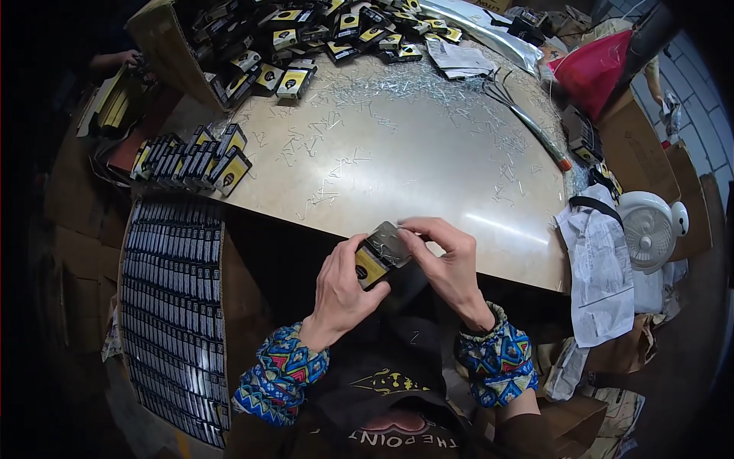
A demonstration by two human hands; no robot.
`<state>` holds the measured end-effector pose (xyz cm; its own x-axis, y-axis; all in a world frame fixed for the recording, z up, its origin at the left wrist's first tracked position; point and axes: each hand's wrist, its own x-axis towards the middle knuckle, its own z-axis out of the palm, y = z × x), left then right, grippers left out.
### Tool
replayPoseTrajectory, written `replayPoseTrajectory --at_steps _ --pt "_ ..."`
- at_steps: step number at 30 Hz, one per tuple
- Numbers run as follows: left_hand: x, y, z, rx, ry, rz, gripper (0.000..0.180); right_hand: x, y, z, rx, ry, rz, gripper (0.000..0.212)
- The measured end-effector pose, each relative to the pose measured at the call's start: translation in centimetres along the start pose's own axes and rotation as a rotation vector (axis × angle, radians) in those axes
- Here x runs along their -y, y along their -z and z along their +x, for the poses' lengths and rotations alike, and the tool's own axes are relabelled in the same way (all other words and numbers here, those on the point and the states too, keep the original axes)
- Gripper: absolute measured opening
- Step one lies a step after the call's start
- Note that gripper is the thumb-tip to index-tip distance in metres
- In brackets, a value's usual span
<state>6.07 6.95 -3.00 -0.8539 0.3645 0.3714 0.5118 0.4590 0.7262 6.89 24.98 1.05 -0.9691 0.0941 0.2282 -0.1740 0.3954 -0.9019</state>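
Observation:
Just off the table's near edge, my left hand [340, 283] is wrapped round a small black-and-yellow cardboard box [371, 268], held tilted. At its upper end shows a grey, slightly shiny part [388, 239], with thin metal pieces on or in it; I cannot tell whether that is a flap or an inner tray. My right hand [445, 256] is closed in a pinch at that end, thumb and forefinger against the grey part's edge. What lies between these fingertips is too small to make out. Thin bent metal pins [325, 183] lie scattered on the table beyond my hands.
A heap of similar boxes [344, 30] covers the table's far side. Several stand in rows [195, 161] at the left edge, above a carton packed with boxes [172, 306]. A white fan [647, 229] and plastic sheet [600, 268] are at right. Another person's hand [128, 59] shows far left.

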Motion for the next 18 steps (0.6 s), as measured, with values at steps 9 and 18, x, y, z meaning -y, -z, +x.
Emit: replayPoseTrajectory --at_steps 9,18 --pt "-0.3 -0.4 -0.1 -0.027 0.14 -0.091 0.073 -0.1 -0.2 -0.2 0.13 0.304 -0.18 0.021" --pt "-0.2 -0.2 -0.6 -0.001 0.088 -0.02 0.078 -0.2 -0.2 -0.5 0.075 0.035 0.052 0.014"
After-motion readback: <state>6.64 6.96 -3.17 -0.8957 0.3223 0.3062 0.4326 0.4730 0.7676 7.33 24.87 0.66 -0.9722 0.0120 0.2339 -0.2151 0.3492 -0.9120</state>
